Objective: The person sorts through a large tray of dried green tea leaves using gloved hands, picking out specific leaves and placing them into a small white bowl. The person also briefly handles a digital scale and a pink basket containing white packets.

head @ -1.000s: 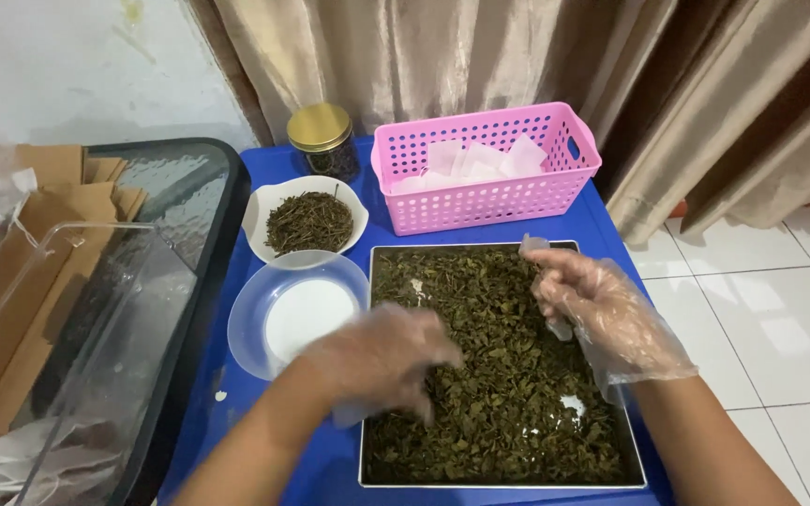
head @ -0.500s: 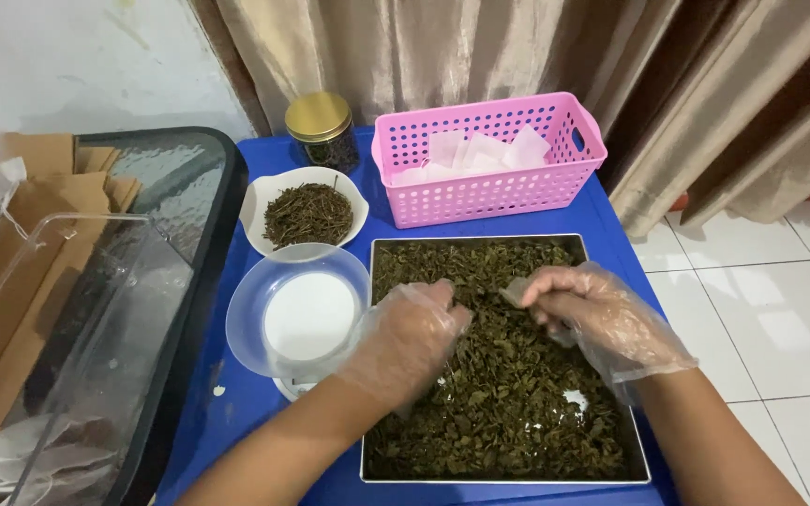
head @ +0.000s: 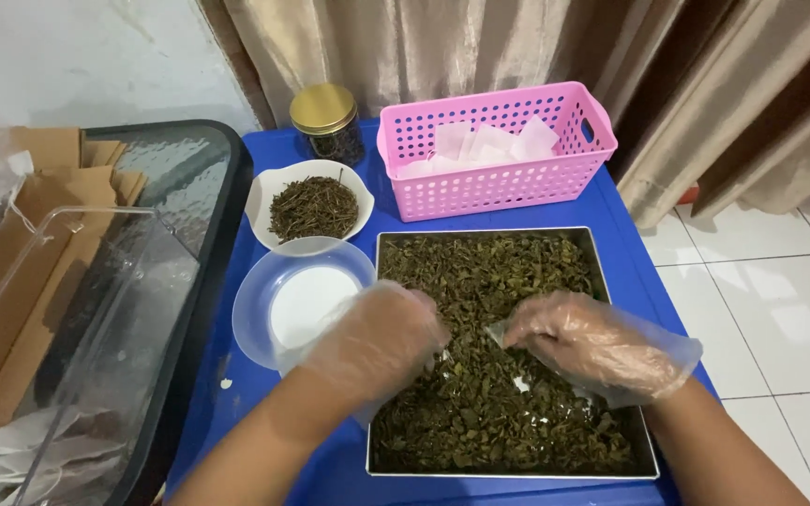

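Note:
A rectangular metal tray full of dried green-brown leaves lies on a blue table. Both of my hands wear loose clear plastic gloves. My left hand rests knuckles-up on the leaves at the tray's left side, with its fingertips hidden underneath. My right hand lies over the tray's right half. Its fingers are drawn together and pinch into the leaves near the middle. The two hands almost meet. A small white scrap lies among the leaves below them.
Left of the tray stand a translucent bowl with a white inside and a white bowl of dark dried twigs. Behind are a gold-lidded jar and a pink basket of white sachets. A glass-topped table with cardboard is at the left.
My right hand has come down from the tray's upper right and my left hand up from its lower left. They now meet over the middle of the leaves.

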